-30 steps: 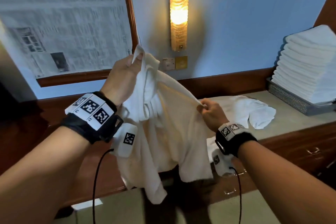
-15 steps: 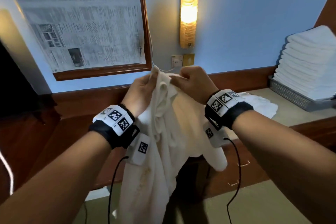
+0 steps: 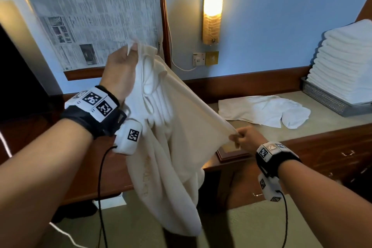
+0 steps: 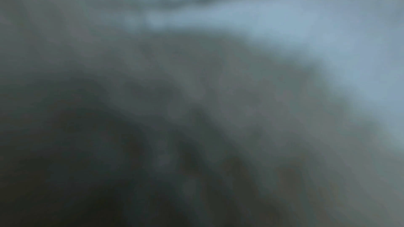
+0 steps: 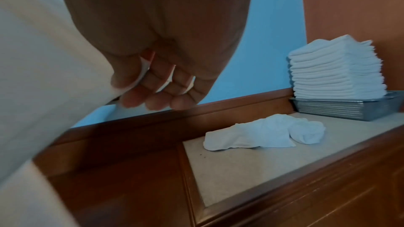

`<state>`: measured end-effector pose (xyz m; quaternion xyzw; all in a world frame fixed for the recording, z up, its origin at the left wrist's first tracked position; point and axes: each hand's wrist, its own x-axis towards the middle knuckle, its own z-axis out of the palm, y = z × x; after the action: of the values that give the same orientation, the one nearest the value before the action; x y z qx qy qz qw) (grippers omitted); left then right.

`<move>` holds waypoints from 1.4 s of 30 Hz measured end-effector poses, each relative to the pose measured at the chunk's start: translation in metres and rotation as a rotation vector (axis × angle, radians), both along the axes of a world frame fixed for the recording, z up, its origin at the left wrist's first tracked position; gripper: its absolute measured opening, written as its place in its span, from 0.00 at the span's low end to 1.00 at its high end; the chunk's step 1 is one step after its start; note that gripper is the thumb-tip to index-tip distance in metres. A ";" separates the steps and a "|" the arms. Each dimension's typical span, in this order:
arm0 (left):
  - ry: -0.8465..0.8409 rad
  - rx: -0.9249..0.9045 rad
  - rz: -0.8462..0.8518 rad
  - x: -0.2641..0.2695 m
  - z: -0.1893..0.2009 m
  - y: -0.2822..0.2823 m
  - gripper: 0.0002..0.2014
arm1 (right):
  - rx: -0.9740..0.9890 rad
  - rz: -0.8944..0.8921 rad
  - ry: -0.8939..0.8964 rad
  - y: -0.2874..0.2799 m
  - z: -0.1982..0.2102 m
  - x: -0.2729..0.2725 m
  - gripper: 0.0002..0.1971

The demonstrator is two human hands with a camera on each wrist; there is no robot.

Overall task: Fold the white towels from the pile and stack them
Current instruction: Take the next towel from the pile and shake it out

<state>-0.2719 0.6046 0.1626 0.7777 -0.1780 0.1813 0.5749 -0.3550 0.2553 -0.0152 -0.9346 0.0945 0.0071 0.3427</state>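
Now my right grip (image 3: 244,139) had drawn down and away from my left grip (image 3: 122,64), each pinching an edge of the towel (image 3: 177,137), which hung stretched between them. So one edge was found; folding could start on the counter (image 3: 261,133) beyond my right.

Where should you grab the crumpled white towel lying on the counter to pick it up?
Probably the flat near-left corner of the crumpled towel, coming from above on the person's side. That end lies spread and thin on the counter, so an edge is easy to pinch; the right end is bunched into a lump. Both hands are busy: the left hand and right hand hold another towel.
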 end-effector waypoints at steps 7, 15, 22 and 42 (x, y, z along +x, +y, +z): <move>0.038 0.169 -0.343 -0.039 0.008 0.005 0.13 | 0.078 -0.198 -0.350 -0.003 0.055 0.024 0.14; 0.002 0.282 -0.480 -0.056 0.064 0.044 0.19 | 0.243 0.052 -0.900 0.066 0.200 0.041 0.14; -0.295 0.075 -0.287 -0.049 0.085 0.039 0.17 | 0.269 0.422 -1.063 0.140 0.278 0.006 0.06; -0.125 -0.279 -0.381 -0.056 0.110 -0.018 0.05 | 0.365 0.584 -0.938 0.156 0.321 -0.003 0.03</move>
<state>-0.3283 0.5865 0.2721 0.6304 -0.3300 0.1401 0.6885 -0.3578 0.4110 0.3055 -0.7508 -0.3318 -0.2975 0.4875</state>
